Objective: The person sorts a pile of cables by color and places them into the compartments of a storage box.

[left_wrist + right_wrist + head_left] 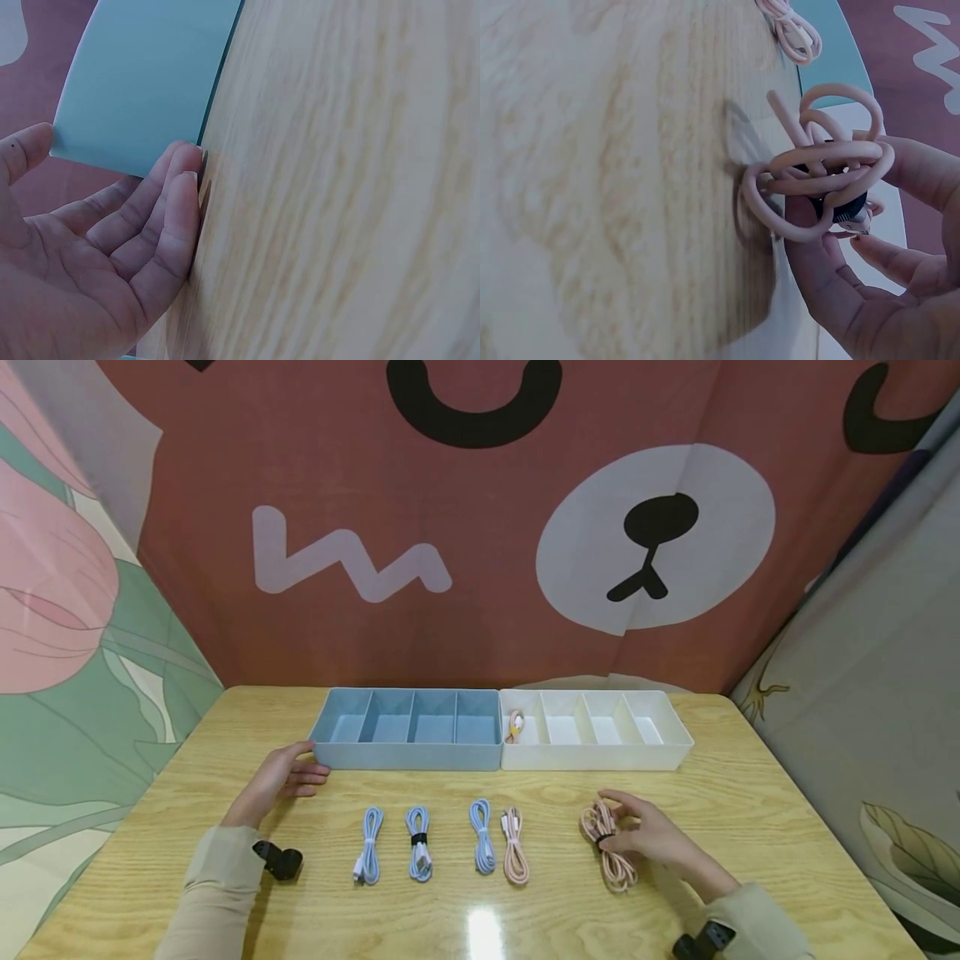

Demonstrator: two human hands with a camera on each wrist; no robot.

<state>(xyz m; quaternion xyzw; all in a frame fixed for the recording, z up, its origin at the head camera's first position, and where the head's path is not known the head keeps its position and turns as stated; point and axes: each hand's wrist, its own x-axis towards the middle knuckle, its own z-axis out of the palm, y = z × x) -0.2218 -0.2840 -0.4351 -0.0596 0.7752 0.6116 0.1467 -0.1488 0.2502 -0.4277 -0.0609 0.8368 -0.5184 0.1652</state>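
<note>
My right hand [648, 835] pinches a bundled pink cable [618, 870] with a black tie round its middle, on the right part of the table. In the right wrist view, thumb and fingers grip the loops of that cable [825, 157] near the tie. My left hand [281, 778] is at the left end of the blue divided box [412, 757]. Its loosely bent fingers hold nothing; in the left wrist view the thumb tip and fingertips are right at the edges of the box's end wall [142, 75].
A white divided box [592, 758] adjoins the blue one, with a small pinkish cable [514, 727] in its leftmost compartment. Nearer me lie blue cables [369, 847], [419, 843], [482, 837] and another pink cable [514, 847] in a row. A printed curtain [480, 635] hangs behind the table.
</note>
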